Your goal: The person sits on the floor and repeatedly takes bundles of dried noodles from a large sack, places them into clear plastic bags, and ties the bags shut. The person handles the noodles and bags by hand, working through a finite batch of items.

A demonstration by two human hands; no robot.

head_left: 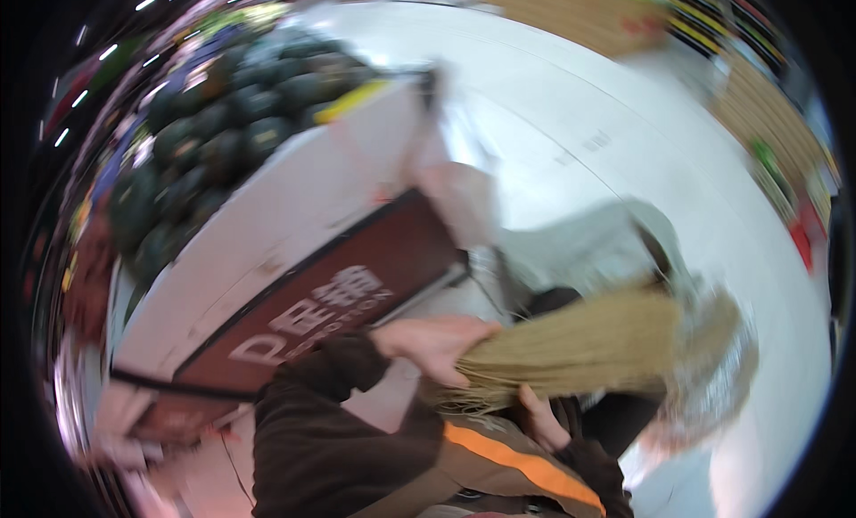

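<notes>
My left hand (pixel 438 346) is closed around the near end of a bundle of thin tan strands (pixel 582 344), its thumb and fingers apart across the bundle. Loose ends stick out near my palm. Under the lower edge of the same bundle, my right hand (pixel 543 421) grips it, mostly covered from above. The bundle stretches to the right, away from my body. Just past its far end is a crinkled clear plastic bag (pixel 719 371), blurred. A pale grey-green sack (pixel 588 240) with a dark opening stands behind the bundle.
To the left, dark green round melons or squash (pixel 221 137) fill a white display stand (pixel 281 230). A brown-red sign panel (pixel 334 297) with writing hangs on its side. Cardboard boxes (pixel 575 13) and a slatted tan stand (pixel 769 110) border the glossy white floor (pixel 535 130).
</notes>
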